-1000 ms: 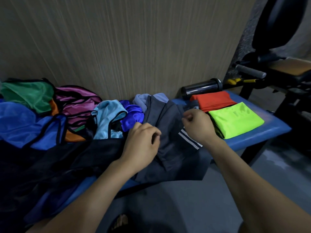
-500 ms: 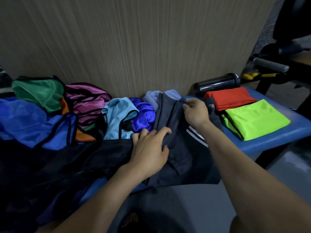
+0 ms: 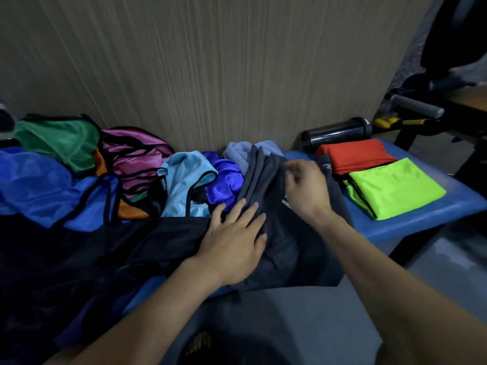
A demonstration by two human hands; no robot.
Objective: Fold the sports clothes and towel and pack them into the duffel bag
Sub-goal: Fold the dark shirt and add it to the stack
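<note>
A black fabric mass (image 3: 110,248) at the lower left was too dark to tell bag from garment. Behind it lay unfolded bibs: green (image 3: 60,140), blue (image 3: 39,188), magenta (image 3: 134,154) and light blue (image 3: 184,185). The left hand (image 3: 234,238) pressed flat, fingers straight, on the dark grey shorts (image 3: 284,246), whose hem hung over the blue bench (image 3: 421,217) edge. The right hand (image 3: 305,188), blurred, pinched the shorts' upper fold. The folded orange shirt (image 3: 353,154) and neon green shirt (image 3: 395,188) sat close together rightward; bare bench remained only along its right rim.
</note>
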